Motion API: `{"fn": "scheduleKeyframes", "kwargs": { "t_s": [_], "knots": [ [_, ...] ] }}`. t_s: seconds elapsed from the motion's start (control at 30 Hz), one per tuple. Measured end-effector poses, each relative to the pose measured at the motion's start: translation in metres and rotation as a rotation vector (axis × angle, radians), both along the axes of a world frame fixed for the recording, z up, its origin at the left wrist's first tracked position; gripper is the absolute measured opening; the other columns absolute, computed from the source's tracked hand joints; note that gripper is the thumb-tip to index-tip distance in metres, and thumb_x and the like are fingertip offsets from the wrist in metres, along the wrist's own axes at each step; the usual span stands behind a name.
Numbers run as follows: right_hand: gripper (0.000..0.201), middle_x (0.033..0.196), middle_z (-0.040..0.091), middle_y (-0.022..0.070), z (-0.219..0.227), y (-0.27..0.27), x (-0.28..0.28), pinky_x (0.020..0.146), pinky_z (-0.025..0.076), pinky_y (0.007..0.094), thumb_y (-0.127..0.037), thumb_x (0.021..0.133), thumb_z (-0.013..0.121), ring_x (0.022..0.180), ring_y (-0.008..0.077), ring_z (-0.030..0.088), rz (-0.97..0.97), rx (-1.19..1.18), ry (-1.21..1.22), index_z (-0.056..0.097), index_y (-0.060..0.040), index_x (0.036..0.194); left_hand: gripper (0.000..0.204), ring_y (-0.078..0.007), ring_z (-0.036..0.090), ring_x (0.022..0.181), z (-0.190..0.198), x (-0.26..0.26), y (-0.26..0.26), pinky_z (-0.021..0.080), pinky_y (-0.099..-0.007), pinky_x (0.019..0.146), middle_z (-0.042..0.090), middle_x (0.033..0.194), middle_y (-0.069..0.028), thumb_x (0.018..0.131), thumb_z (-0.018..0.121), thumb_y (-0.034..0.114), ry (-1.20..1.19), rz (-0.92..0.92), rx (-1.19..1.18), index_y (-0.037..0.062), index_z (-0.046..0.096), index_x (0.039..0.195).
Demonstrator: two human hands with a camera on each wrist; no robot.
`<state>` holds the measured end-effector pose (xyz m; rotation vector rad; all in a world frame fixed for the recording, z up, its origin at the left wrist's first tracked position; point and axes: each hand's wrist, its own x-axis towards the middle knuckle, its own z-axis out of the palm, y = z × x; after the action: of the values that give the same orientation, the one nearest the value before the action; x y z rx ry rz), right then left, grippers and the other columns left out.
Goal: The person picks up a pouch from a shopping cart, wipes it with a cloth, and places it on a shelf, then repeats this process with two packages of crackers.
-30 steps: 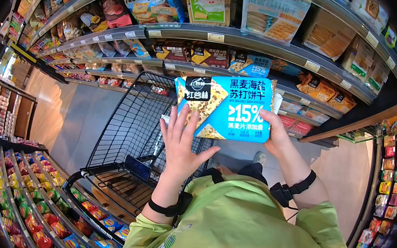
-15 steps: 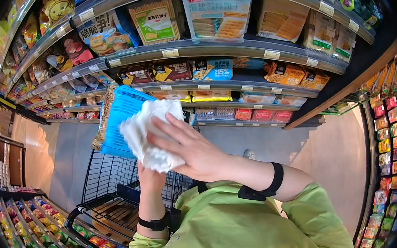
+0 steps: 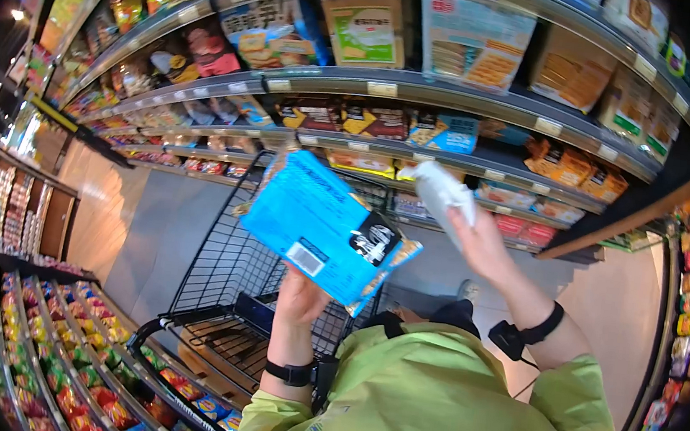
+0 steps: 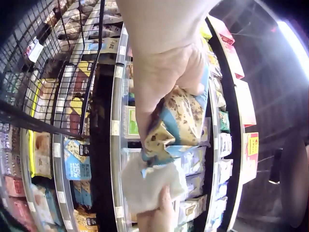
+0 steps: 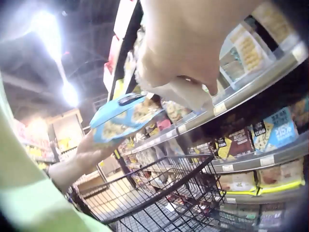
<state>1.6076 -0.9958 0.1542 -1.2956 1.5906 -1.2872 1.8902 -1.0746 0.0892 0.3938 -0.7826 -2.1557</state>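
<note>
The left hand (image 3: 301,297) grips a blue biscuit pack (image 3: 298,219) from below, its barcode side up and tilted in the head view. In the left wrist view the fingers curl round the pack's edge, its biscuit-print side (image 4: 181,116) showing. The right hand (image 3: 481,245) pinches a folded white cloth (image 3: 441,194) to the right of the pack, apart from it in the head view. In the right wrist view, the right hand (image 5: 181,53) holds the cloth (image 5: 186,94) above and beside the pack (image 5: 123,118).
A black wire shopping cart (image 3: 218,265) stands below the left hand. Shelves of packaged biscuits run across the front, with a price-tag rail (image 3: 452,161) near the cloth. Snack racks (image 3: 55,336) line the lower left, and hanging packets (image 3: 686,319) fill the right side.
The pack was face up, then turned over with the cloth pressed on it. Now the cloth is off it to the right, and the pack has shifted right and tilted.
</note>
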Motion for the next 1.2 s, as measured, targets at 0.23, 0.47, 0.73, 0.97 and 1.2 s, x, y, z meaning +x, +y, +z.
{"fn": "scheduleKeyframes", "kwargs": {
  "t_s": [0.23, 0.47, 0.73, 0.97, 1.2],
  "knots": [
    [0.044, 0.132, 0.044, 0.0167, 0.047, -0.016, 0.037, 0.102, 0.03, 0.0338, -0.027, 0.096, 0.042, 0.122, 0.0268, 0.042, 0.264, -0.205, -0.059, 0.04, -0.0003, 0.13, 0.047, -0.0255, 0.054, 0.112, -0.018, -0.003, -0.003, 0.046, -0.0424, 0.092, 0.052, 0.126, -0.012, 0.091, 0.054, 0.026, -0.055, -0.226, 0.079, 0.0012, 0.043, 0.129],
    [0.054, 0.138, 0.039, 0.0141, 0.025, -0.002, 0.044, 0.105, 0.025, 0.0324, -0.039, 0.097, 0.036, 0.127, 0.023, 0.035, 0.483, -0.114, -0.168, 0.036, -0.0016, 0.135, 0.05, -0.025, 0.054, 0.112, -0.013, -0.003, -0.006, 0.047, -0.0425, 0.092, 0.051, 0.127, -0.0117, 0.092, 0.05, 0.033, -0.025, -0.106, 0.123, 0.0029, 0.04, 0.131],
    [0.055, 0.1, 0.058, 0.0061, -0.029, 0.011, 0.008, 0.081, 0.042, 0.027, -0.047, 0.093, 0.043, 0.09, 0.0114, 0.051, 0.135, 0.285, -0.206, 0.049, -0.0021, 0.124, 0.062, -0.0239, 0.047, 0.119, 0.009, -0.019, 0.004, 0.04, -0.0452, 0.097, 0.048, 0.13, -0.0066, 0.089, 0.041, 0.051, 0.088, -0.024, -0.007, 0.0071, 0.038, 0.133],
    [0.061, 0.121, 0.052, 0.0114, -0.02, 0.008, 0.029, 0.09, 0.04, 0.0307, -0.046, 0.093, 0.045, 0.108, 0.0186, 0.052, -0.064, 0.25, -0.553, 0.038, 0.0004, 0.133, 0.078, -0.0237, 0.032, 0.129, 0.041, -0.057, 0.009, 0.028, -0.0474, 0.104, 0.031, 0.142, -0.0055, 0.084, 0.039, 0.062, 0.171, 0.11, -0.088, 0.0103, 0.024, 0.14],
    [0.062, 0.112, 0.053, 0.0074, 0.021, 0.007, 0.059, 0.081, 0.044, 0.026, -0.048, 0.094, 0.039, 0.097, 0.0128, 0.052, 0.115, 0.198, -0.543, 0.037, 0.0014, 0.132, 0.078, -0.0233, 0.033, 0.129, 0.041, -0.07, 0.016, 0.027, -0.0469, 0.105, 0.033, 0.141, -0.0049, 0.084, 0.037, 0.063, 0.179, 0.114, -0.127, 0.0112, 0.023, 0.141]
  ]
}}
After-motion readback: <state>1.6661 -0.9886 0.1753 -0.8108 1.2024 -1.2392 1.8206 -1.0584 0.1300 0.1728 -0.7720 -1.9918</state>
